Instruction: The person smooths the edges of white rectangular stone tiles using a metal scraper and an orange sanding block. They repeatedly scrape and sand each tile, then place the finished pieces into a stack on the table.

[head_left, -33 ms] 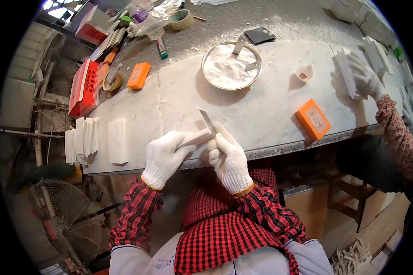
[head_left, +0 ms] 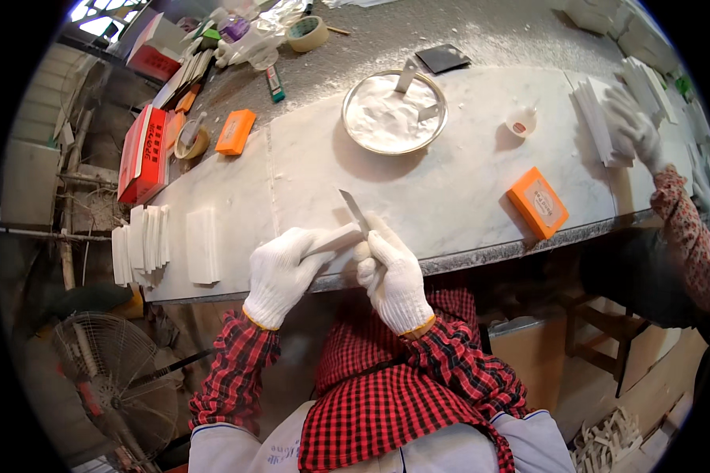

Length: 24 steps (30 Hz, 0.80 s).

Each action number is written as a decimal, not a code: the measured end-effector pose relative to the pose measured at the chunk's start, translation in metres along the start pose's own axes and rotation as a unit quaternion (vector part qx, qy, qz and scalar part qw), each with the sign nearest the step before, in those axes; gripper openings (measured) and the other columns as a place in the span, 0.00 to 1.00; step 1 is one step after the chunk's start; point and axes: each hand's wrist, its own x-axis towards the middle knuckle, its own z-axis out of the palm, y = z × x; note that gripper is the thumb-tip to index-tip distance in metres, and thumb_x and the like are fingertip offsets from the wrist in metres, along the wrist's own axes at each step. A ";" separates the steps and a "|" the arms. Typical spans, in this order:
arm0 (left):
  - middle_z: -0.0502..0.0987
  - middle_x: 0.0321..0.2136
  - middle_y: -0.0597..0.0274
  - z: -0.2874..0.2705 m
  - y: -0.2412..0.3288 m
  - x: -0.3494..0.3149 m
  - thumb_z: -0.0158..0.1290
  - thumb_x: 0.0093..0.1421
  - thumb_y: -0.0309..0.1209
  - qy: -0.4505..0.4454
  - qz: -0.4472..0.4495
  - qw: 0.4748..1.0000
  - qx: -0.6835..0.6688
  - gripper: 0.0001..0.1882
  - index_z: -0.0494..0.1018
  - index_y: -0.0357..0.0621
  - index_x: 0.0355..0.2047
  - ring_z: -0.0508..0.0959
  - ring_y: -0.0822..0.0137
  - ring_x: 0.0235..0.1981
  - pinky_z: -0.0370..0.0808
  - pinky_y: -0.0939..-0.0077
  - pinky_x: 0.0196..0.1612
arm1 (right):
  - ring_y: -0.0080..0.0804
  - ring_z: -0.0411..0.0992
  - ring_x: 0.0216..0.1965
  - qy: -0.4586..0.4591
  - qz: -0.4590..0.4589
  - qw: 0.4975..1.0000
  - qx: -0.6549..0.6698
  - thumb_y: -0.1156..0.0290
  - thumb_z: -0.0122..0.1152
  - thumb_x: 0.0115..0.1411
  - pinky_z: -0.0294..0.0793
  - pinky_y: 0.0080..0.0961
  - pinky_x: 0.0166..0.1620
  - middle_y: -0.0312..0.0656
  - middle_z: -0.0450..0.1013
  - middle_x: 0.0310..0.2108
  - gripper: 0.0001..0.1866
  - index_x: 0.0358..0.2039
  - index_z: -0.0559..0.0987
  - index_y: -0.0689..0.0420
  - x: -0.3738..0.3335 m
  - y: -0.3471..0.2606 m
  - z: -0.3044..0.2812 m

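Observation:
My left hand [head_left: 282,268], in a white knit glove, is closed on a narrow white strip [head_left: 335,239] that points to the right. My right hand [head_left: 392,276], gloved alike, grips a thin metal blade [head_left: 352,206], its tip tilted up and to the left. The blade meets or nearly meets the strip's end; their exact contact is too small to tell. Both hands are just above the table's near edge. Beyond them stands a round metal bowl [head_left: 349,126] of white powder, with two flat grey pieces stuck in it.
White strips [head_left: 203,246] lie at the left, near a red box [head_left: 143,158]. Orange boxes [head_left: 235,132] [head_left: 538,203] and a small white cup [head_left: 521,122] stand on the marble table [head_left: 465,181]. Another person's gloved hand [head_left: 635,130] touches strips at right. A fan [head_left: 114,386] stands lower left.

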 end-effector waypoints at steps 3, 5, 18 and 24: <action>0.83 0.33 0.58 0.005 0.004 0.000 0.65 0.56 0.30 0.005 0.001 1.000 0.005 0.14 0.85 0.51 0.44 0.83 0.56 0.33 0.78 0.67 0.36 | 0.17 0.66 0.25 -0.022 0.013 0.999 0.026 0.70 0.46 0.76 0.67 0.15 0.29 0.35 0.72 0.30 0.26 0.71 0.64 0.64 -0.004 0.002 -0.003; 0.83 0.33 0.59 0.007 0.003 0.000 0.64 0.55 0.29 0.003 -0.002 1.000 0.012 0.15 0.85 0.52 0.44 0.83 0.56 0.33 0.79 0.67 0.37 | 0.16 0.66 0.25 -0.021 0.021 0.999 0.031 0.69 0.46 0.76 0.66 0.14 0.28 0.35 0.72 0.30 0.26 0.70 0.65 0.65 -0.013 -0.001 0.009; 0.85 0.37 0.53 0.003 0.008 0.003 0.62 0.58 0.26 -0.015 -0.029 0.999 -0.011 0.11 0.84 0.41 0.42 0.86 0.60 0.34 0.80 0.70 0.39 | 0.18 0.67 0.25 -0.054 -0.007 0.994 0.095 0.70 0.47 0.76 0.67 0.16 0.29 0.37 0.73 0.31 0.25 0.70 0.64 0.65 -0.004 -0.022 -0.013; 0.84 0.39 0.63 -0.001 -0.006 0.006 0.63 0.64 0.36 -0.150 -0.280 0.867 -0.384 0.18 0.79 0.37 0.49 0.82 0.71 0.38 0.78 0.75 0.42 | 0.17 0.67 0.24 0.024 -0.134 0.983 -0.125 0.71 0.46 0.76 0.68 0.15 0.28 0.37 0.75 0.29 0.28 0.72 0.59 0.68 -0.036 -0.049 -0.025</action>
